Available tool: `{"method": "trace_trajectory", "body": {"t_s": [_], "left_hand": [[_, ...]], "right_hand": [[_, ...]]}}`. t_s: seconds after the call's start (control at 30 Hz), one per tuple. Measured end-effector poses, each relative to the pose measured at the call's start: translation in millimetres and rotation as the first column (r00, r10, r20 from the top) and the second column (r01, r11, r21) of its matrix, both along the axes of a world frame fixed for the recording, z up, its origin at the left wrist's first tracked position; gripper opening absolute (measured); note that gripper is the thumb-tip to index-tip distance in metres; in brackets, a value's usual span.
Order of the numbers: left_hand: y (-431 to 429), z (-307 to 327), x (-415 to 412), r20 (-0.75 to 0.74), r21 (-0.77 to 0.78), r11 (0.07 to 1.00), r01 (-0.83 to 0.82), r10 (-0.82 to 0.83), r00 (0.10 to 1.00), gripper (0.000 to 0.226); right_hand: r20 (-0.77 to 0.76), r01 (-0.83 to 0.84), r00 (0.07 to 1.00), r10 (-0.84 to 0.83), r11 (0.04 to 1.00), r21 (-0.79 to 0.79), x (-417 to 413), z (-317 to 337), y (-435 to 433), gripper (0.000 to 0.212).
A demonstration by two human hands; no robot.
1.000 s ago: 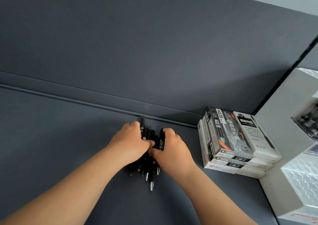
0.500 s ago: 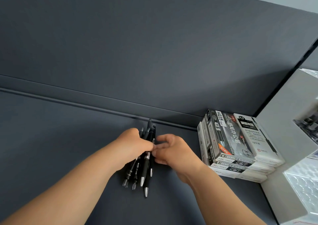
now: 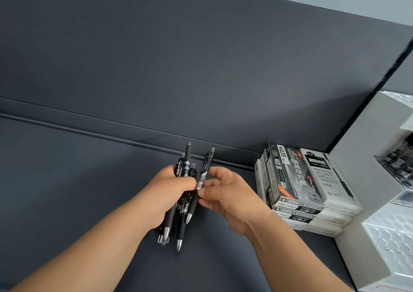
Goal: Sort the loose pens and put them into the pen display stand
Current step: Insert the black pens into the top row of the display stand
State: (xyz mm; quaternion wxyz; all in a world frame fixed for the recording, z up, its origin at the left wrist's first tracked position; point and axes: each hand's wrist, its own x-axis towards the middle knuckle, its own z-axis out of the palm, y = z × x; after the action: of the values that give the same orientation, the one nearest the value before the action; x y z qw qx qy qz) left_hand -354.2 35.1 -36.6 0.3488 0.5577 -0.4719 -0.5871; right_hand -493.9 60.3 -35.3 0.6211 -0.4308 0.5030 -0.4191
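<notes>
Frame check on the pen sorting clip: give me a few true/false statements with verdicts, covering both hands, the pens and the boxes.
1. The left hand grips a bundle of black pens. True.
2. The right hand lies flat and empty on the surface. False: its fingers pinch a single pen at the bundle's right side.
3. The stacked pen boxes sit to the right of both hands. True.
4. The bundle's silver tips point away from the person. False: the visible tips point toward the person, at the lower end of the bundle.
5. The boxes stand on top of the white display stand. False: they rest on the dark surface beside it.
</notes>
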Motion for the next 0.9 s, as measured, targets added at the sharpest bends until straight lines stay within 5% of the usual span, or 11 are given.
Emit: {"method": "trace_trajectory", "body": {"t_s": [0.53, 0.9], "left_hand": [[40.8, 60.8, -39.5, -0.155, -0.201, 0.979, -0.018, -0.014, 0.988, 0.014], [88.8, 94.8, -104.0, -0.124, -0.401, 0.902, 0.158, -0.224, 0.967, 0.025]], "right_hand": [[-0.083, 0.078, 0.990, -0.112, 0.940, -0.333, -44.7, 85.0, 46.6, 0.018], [-0.077, 0.228, 0.952, -0.297, 0.851, -0.473, -109.7, 107.1, 92.9, 0.022]]}}
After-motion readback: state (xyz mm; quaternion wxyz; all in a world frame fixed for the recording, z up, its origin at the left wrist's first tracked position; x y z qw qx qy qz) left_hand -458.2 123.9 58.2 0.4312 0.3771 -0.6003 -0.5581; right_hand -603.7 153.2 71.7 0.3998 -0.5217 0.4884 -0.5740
